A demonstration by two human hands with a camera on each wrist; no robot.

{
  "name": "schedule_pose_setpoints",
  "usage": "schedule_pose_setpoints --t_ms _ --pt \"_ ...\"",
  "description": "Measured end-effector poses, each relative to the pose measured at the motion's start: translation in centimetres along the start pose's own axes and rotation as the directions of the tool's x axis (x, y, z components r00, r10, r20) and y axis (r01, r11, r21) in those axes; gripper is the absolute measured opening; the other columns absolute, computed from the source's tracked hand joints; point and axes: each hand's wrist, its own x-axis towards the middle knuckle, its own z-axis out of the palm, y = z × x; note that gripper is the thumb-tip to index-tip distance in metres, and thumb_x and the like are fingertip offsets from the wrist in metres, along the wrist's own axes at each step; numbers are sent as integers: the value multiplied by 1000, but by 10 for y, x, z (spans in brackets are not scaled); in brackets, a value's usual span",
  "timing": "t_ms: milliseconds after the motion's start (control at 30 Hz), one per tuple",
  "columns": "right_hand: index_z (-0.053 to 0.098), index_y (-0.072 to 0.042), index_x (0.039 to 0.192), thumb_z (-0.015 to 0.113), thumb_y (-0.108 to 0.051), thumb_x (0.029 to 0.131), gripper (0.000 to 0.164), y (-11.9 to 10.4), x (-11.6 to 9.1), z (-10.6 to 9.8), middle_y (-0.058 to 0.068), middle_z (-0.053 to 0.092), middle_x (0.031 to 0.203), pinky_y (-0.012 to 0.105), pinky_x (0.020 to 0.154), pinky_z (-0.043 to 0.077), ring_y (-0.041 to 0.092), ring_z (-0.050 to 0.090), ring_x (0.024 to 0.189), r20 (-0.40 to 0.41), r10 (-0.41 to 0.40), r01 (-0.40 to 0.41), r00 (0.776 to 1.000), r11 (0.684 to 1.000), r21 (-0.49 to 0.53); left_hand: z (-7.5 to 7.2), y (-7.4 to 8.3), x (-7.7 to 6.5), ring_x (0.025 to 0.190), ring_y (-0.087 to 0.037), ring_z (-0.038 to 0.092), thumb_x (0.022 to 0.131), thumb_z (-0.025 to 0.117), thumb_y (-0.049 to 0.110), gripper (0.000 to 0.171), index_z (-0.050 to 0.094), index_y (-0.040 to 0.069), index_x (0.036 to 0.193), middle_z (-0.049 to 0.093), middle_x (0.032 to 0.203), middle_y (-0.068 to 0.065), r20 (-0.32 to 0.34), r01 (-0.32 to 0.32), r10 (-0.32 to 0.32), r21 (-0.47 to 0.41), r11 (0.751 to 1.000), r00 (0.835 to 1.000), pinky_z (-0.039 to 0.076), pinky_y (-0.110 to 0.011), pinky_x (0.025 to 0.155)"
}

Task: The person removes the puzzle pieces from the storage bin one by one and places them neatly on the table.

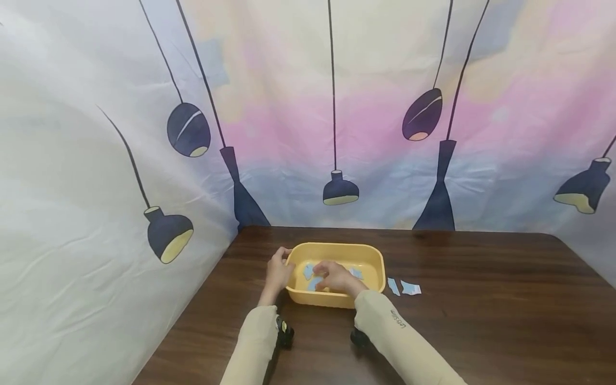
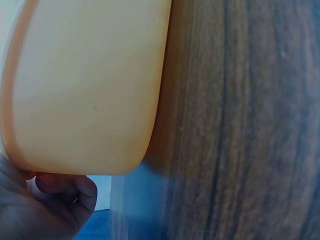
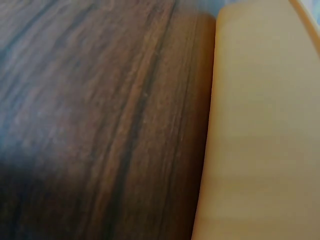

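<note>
A yellow plastic basin (image 1: 337,245) stands on the table, with several torn light-blue paper pieces (image 1: 308,271) lying on its bottom. My left hand (image 1: 278,272) holds the basin's left end; the left wrist view shows its curled fingers (image 2: 85,192) at the basin wall (image 2: 90,90). Reaching over the near rim, my right hand (image 1: 335,276) is inside the basin above the pieces, thumb and fingers apart. Another blue piece (image 1: 314,284) shows beside its fingertips. The right wrist view catches only the basin's outer wall (image 3: 265,125) and the table, not the hand.
Two more torn blue pieces, a narrow one (image 1: 393,286) and a wider one (image 1: 410,288), lie on the dark wooden table (image 1: 481,321) just right of the basin. A cloth backdrop (image 1: 289,107) with printed lamps hangs behind the table and along its left side.
</note>
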Motion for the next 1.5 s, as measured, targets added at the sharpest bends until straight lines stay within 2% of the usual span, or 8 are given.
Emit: schedule_pose_setpoints --t_ms 200,467,800,900,1000,1267,1367,1500 --pt "63 -2 114 72 4 79 37 2 -2 2 13 67 119 45 93 51 39 57 120 -11 0 0 1000 999 -34 3 0 -3 63 -17 61 81 56 -4 38 60 0 118 71 89 -24 4 -7 7 18 1000 1000 48 -25 54" --pt "64 -2 108 64 16 77 36 5 -3 6 12 66 111 42 91 53 37 57 118 20 -2 3 1000 999 -52 2 -5 -5 71 -21 66 82 56 -4 38 60 0 119 72 95 -25 11 5 -5 58 998 1000 50 -28 58" --pt "64 1 101 62 14 75 29 3 -7 3 13 65 109 41 92 50 29 59 107 31 27 -24 999 995 -97 2 -4 -6 71 -22 66 82 55 -4 37 60 -1 119 72 97 -25 6 3 -3 58 998 1000 50 -27 58" --pt "63 -1 99 63 14 73 30 3 -8 2 14 64 110 39 87 51 28 58 106 11 32 -31 999 995 -95 2 -5 -7 69 -20 64 82 55 -5 38 60 -1 119 72 96 -25 2 8 -8 41 999 1000 49 -25 57" --pt "62 -1 98 63 13 71 30 2 -8 1 16 63 109 34 79 50 27 58 103 -11 44 -45 999 997 -57 1 -4 -6 66 -18 63 81 55 -5 39 60 -2 119 72 93 -25 3 11 -11 30 999 1000 47 -24 55" --pt "63 3 110 62 2 82 29 -1 -5 -6 18 61 114 30 72 50 21 56 91 -51 56 -50 997 992 117 -1 3 0 70 -22 66 81 55 -3 38 61 -1 118 72 96 -25 -1 -7 7 45 999 1000 49 -25 56" --pt "64 3 116 60 -1 86 31 -1 -5 -7 20 61 119 31 70 52 21 59 88 -85 60 -46 995 986 162 -2 5 1 71 -23 67 81 55 -2 38 61 0 118 72 98 -25 -1 -6 6 55 998 1000 49 -25 58" --pt "63 3 118 58 -2 89 30 1 -5 -9 20 62 116 29 67 53 18 60 82 -156 68 -36 985 980 195 -4 3 0 69 -20 65 82 55 -1 38 60 0 119 72 95 -25 8 -12 11 64 998 1000 48 -24 57"
